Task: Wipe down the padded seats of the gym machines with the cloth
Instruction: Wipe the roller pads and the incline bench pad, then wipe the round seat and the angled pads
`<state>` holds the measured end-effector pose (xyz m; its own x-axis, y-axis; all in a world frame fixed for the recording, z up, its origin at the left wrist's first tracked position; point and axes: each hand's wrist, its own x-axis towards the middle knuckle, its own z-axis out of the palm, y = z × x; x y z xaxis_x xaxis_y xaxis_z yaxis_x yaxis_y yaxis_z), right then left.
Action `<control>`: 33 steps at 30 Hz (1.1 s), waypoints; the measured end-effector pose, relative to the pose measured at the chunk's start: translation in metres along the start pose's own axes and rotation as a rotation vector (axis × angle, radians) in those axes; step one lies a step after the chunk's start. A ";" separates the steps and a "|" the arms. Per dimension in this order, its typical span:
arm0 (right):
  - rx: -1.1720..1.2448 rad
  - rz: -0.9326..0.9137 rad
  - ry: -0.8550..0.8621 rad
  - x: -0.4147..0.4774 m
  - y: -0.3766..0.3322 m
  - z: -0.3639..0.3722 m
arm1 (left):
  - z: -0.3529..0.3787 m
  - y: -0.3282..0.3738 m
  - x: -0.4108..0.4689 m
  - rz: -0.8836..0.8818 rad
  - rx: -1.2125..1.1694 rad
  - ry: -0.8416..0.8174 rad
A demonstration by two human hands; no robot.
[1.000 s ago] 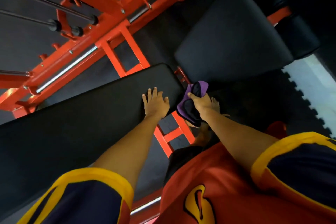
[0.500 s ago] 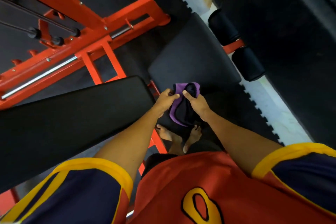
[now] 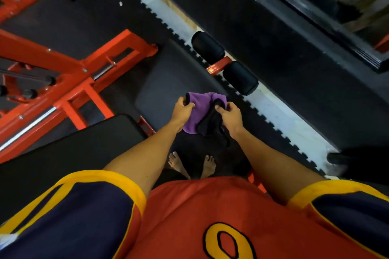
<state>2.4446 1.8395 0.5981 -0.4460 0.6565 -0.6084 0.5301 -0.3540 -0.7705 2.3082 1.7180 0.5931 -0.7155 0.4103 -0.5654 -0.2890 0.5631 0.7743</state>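
A purple and black cloth [image 3: 201, 111] hangs stretched between both hands in front of me. My left hand [image 3: 182, 109] pinches its left corner and my right hand [image 3: 229, 114] pinches its right side. Below the cloth lies the black padded seat [image 3: 166, 84] of the red machine. The long black padded backrest [image 3: 69, 153] slopes off to the lower left, apart from both hands.
The red steel frame [image 3: 69, 82] with chrome bars fills the left. Two black foam rollers [image 3: 225, 63] sit beyond the seat. Black puzzle mats with a pale gap [image 3: 280, 115] cover the floor. My bare feet [image 3: 191, 164] stand beside the bench.
My left hand left the backrest pad and took hold of the cloth. Both hands have pulled the cloth open between them, and the view has swung away from the backrest towards the seat.
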 end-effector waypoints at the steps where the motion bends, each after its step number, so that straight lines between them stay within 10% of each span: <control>1: 0.034 -0.009 0.000 0.001 -0.001 -0.008 | 0.007 0.006 -0.001 0.036 0.012 0.001; 8: 0.089 -0.069 -0.034 -0.003 -0.013 -0.055 | 0.060 0.051 0.015 0.321 0.298 -0.308; 22: 0.029 -0.012 0.556 -0.026 0.022 -0.141 | 0.205 0.127 0.018 0.827 0.917 -0.956; 33: -0.228 0.168 0.745 -0.074 0.046 -0.256 | 0.334 0.172 -0.045 0.962 0.792 -1.258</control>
<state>2.6866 1.9457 0.6562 0.2101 0.9075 -0.3637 0.7177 -0.3958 -0.5729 2.5032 2.0363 0.6565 0.5547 0.8110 -0.1863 0.5206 -0.1636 0.8380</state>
